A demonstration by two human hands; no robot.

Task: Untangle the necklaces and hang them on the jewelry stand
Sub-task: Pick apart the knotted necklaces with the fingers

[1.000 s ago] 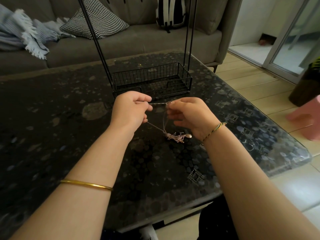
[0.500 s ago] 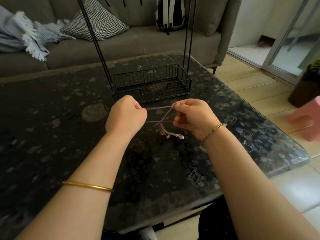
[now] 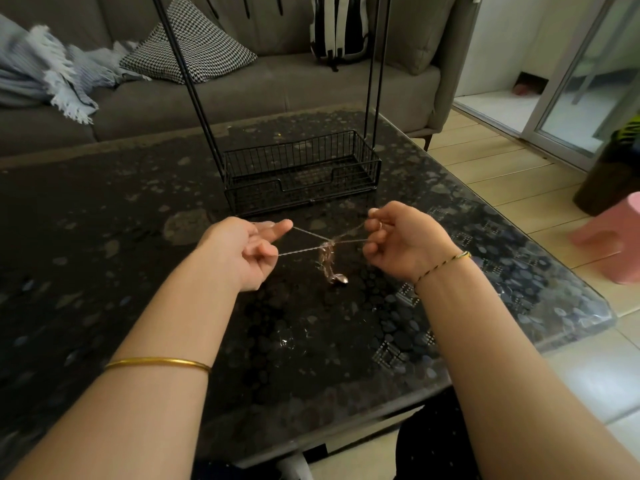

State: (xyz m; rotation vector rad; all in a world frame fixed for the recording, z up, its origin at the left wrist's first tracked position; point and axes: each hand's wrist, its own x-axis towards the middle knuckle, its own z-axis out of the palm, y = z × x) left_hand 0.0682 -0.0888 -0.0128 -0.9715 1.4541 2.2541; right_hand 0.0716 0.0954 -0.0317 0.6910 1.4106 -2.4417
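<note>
Thin silver necklaces [image 3: 327,249] stretch between my two hands above the dark glass table [image 3: 104,237]. Their chains cross in an X, and a tangled clump with a small oval pendant hangs down from the crossing. My left hand [image 3: 242,251] pinches the chain ends on the left, fingers curled. My right hand [image 3: 401,240] pinches the ends on the right. The black wire jewelry stand [image 3: 301,168] sits just beyond my hands, with a basket base and tall rods rising out of the frame. Its top is not in view.
A grey sofa [image 3: 242,88] with a checked cushion [image 3: 194,50], a fringed blanket [image 3: 52,74] and a striped backpack [image 3: 341,26] runs behind the table. A pink stool [image 3: 616,237] stands on the floor to the right, near a dark planter [image 3: 609,181].
My hands have pulled apart and drawn the chains taut into a cross. The tangled clump with the pendant has risen off the table and now hangs from the crossing.
</note>
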